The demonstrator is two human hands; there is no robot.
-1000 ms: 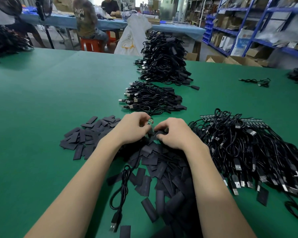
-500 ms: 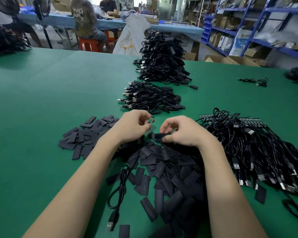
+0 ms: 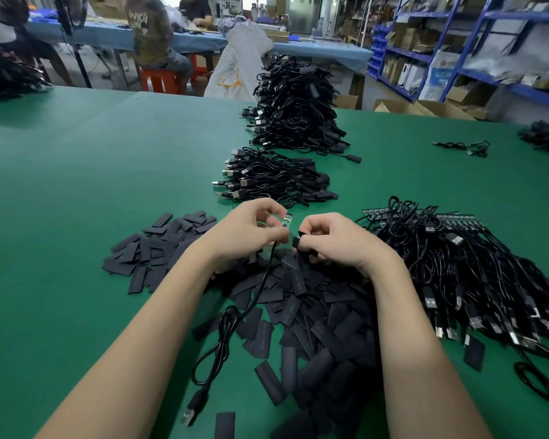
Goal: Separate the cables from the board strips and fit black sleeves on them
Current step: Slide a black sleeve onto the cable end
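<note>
A: Head view, start at the middle. What does each hand have?

B: The left hand [image 3: 251, 229] pinches a cable [image 3: 235, 315] just below its small green board end [image 3: 287, 220], which stands up between the fingertips. The right hand [image 3: 336, 242] has its fingers curled round one black sleeve [image 3: 301, 245], held just beside the board end, not yet on it.

A: Where does the cable go?

B: It drops from the left hand, runs down over the sleeves, loops on the green table [image 3: 76, 191] and ends in a USB plug [image 3: 189, 416] near the lower edge, between the two forearms.

A: And under the hands?

B: A large heap of loose sleeves [image 3: 324, 321] lies below and between the wrists, with a flatter scatter of sleeves [image 3: 159, 245] to the left of the left wrist. To the right of the right arm lies a mass of cables on board strips [image 3: 457, 258], the strips showing at its far edge and the plugs pointing toward the person.

A: Further out?

B: Just beyond the hands is a low stack of finished cables [image 3: 273, 179], and behind it a taller pile of cables [image 3: 295, 106]. A stray cable [image 3: 463, 147] lies well apart on the right. Past the table's far edge, a person on a red stool [image 3: 159, 79] sits at a blue-topped bench, with blue shelving [image 3: 476, 45] on the right.
</note>
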